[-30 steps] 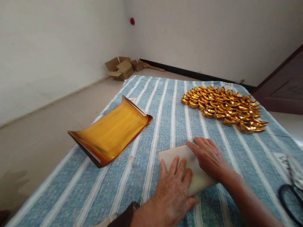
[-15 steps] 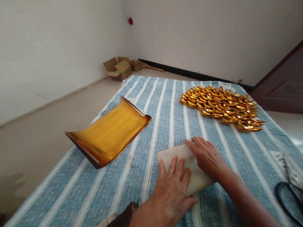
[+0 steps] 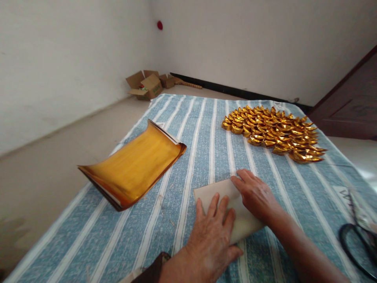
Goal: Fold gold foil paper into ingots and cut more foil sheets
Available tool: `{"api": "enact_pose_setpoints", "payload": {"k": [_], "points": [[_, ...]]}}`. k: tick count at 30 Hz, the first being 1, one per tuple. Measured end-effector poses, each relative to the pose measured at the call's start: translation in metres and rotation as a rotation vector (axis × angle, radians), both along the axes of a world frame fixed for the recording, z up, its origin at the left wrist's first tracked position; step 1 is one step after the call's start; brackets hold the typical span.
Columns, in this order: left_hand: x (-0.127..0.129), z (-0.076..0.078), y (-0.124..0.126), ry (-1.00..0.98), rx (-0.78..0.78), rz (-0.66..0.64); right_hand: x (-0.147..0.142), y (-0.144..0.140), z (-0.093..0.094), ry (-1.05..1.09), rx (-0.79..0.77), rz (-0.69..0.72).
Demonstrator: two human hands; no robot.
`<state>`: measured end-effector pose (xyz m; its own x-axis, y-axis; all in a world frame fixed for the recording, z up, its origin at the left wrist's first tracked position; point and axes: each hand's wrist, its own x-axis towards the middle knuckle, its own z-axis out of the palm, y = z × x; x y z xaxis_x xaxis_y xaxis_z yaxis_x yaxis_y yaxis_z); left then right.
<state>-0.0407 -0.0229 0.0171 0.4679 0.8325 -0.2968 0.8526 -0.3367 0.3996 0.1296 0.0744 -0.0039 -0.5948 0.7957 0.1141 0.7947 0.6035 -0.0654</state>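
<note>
Here a pale folded sheet of paper [image 3: 216, 190] lies flat on the blue striped cloth [image 3: 200, 129], pinned under both hands. The left hand [image 3: 213, 236] presses its near edge with fingers [image 3: 213, 206] spread flat, while the right hand [image 3: 256, 194] lies palm-down over its far right part, fingers together. A curled stack of gold foil sheets [image 3: 134, 165] sits well to the left, folded gold ingots [image 3: 272, 131] beyond, and black scissors [image 3: 357, 239] at the right.

Left hand [image 3: 212, 235] flat, palm down, fingers spread. Right hand [image 3: 255, 193] flat, palm down, forearm angled in from lower right.
</note>
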Motion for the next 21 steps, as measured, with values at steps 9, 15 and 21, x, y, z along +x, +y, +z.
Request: {"api": "enact_pose_setpoints", "payload": {"k": [9,15,21], "points": [[0.0,0.003,0.001,0.012,-0.038,0.006,-0.001,0.0,0.001,-0.024,-0.011,0.01],[0.002,0.002,0.003,0.039,-0.035,0.002,-0.005,0.0,0.005,-0.052,-0.007,-0.003],[0.001,-0.006,0.009,0.081,-0.051,-0.011,-0.02,-0.01,0.003,-0.142,0.081,-0.064]]}}
